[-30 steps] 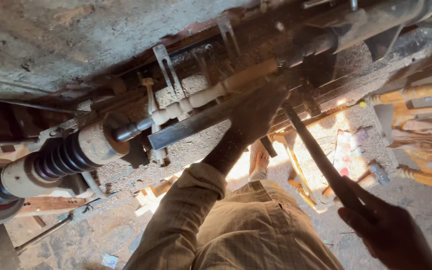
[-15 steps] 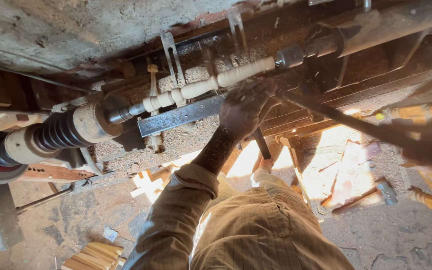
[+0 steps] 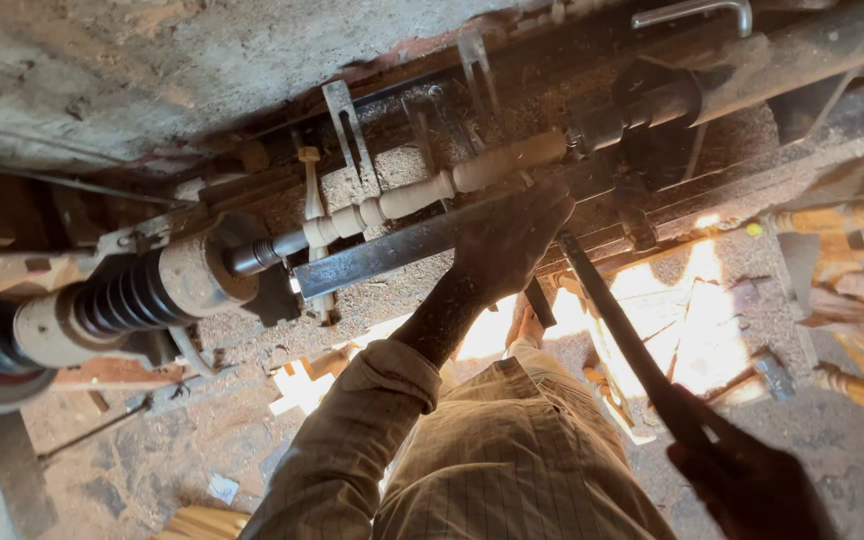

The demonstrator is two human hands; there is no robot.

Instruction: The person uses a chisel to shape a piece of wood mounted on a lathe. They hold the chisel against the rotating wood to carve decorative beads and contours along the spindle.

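A pale turned wooden spindle [image 3: 432, 190] is mounted in a lathe, between a dusty headstock with a ribbed pulley [image 3: 122, 295] and a dark tailstock [image 3: 652, 100]. Just below it runs a flat steel tool rest [image 3: 372, 258]. My left hand [image 3: 512, 240] lies on the rest with its fingers curled over the front end of a long dark chisel [image 3: 622, 335], close to the spindle's right part. At the lower right, my right hand [image 3: 752, 490] grips the chisel's handle end. The blade tip is hidden under my left hand.
Finished turned wooden pieces [image 3: 852, 300] are piled at the right. Wood offcuts [image 3: 302, 385] lie on the sawdust-covered ground below the lathe. A hammer-like tool [image 3: 767, 375] lies near the sunlit patch. My legs in checked cloth [image 3: 512, 460] fill the lower middle.
My right hand has dropped to the lower right, so the chisel now slopes steeply down from the rest. My left hand stays on the tool rest.
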